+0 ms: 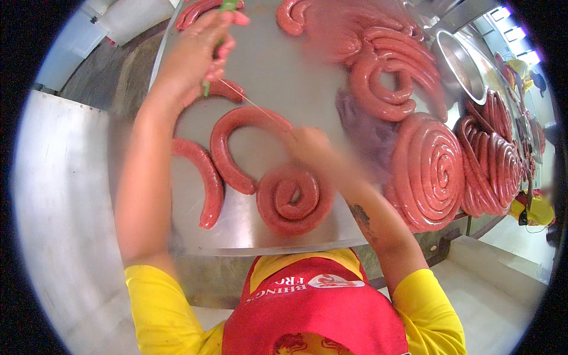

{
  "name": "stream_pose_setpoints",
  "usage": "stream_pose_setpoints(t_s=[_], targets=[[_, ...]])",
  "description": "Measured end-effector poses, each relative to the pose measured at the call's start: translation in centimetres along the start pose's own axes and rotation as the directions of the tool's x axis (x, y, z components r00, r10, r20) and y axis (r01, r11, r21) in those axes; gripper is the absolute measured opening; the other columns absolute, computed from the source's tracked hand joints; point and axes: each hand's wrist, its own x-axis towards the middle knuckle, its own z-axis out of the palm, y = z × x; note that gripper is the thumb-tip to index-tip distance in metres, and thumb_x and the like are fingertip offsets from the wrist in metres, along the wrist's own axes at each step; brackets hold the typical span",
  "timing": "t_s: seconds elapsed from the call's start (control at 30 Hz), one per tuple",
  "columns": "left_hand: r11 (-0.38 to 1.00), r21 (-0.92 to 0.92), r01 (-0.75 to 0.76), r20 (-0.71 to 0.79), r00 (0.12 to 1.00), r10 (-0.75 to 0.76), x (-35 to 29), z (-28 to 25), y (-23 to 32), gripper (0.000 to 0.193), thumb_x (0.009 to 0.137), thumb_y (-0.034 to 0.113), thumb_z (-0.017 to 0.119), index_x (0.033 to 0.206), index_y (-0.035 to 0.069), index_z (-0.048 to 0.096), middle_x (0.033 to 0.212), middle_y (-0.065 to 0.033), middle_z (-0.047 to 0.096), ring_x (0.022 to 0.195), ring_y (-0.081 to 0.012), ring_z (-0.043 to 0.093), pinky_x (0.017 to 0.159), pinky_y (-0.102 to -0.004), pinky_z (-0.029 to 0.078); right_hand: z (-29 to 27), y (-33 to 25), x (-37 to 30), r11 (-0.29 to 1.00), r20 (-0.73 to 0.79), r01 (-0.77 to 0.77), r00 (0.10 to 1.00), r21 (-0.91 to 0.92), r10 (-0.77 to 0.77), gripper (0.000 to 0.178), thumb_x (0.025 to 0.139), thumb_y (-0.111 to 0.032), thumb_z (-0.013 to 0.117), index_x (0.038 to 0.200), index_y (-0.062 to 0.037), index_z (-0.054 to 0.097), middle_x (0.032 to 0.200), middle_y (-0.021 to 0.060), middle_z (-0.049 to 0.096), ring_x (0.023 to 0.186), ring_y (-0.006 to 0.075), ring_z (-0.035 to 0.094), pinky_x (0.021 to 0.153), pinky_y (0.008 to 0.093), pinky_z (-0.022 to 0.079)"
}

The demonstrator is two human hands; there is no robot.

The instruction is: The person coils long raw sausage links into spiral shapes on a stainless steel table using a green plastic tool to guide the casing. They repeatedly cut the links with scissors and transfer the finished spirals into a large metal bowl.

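Observation:
My left hand [207, 56], at the far left of the metal table, is closed round a slim green stick-like thing [228, 5]. A thin string [254, 105] runs taut from it to my right hand [309, 145]. Blurred by motion, my right hand is closed over a raw red sausage [228, 131] where the string meets it; its fingertips are hard to make out. That sausage curves away to the left of the hand. Just below the hand lies a coiled sausage [296, 200]. A curved sausage piece [204, 177] is at the left, and a shorter piece [228, 90] lies below my left hand.
The metal table [236, 234] ends in front of my apron. Large sausage coils [429, 171] fill its right side, with darker coils [491, 165] beyond. Looped sausages [384, 77] lie at the back, near a steel bowl [458, 66]. A smeared patch blurs part of the view.

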Motion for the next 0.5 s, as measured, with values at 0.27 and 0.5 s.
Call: stream_pose_setpoints(t_s=[0.27,0.5], targets=[[0.976,-0.177,0.123,-0.183,0.971,-0.156,1.7,-7.2,-6.2,0.025,0.095,0.033,0.046,0.106,0.012,0.053,0.062,0.0060,0.032,0.046,-0.0038,0.027,0.040,-0.0188,0.024,-2.3,0.5,-4.6,0.862,0.101,0.288,0.957,-0.417,-0.271,0.019,0.082,-0.018,0.051,0.090,-0.0099,0.066,0.091,0.0105,0.065,0.090,0.0307,0.058,0.086,0.0452,0.042],[0.979,-0.170,0.116,-0.152,0.978,-0.142,1.5,-4.7,-6.1,0.027,0.096,0.033,0.046,0.106,0.009,0.053,0.063,0.0050,0.032,0.048,-0.0034,0.024,0.042,-0.0196,0.022,-2.6,0.2,-6.4,0.880,0.145,0.248,0.968,-0.405,-0.206,0.018,0.077,-0.015,0.054,0.087,-0.0084,0.067,0.086,0.0114,0.065,0.085,0.0300,0.057,0.083,0.0416,0.042]])
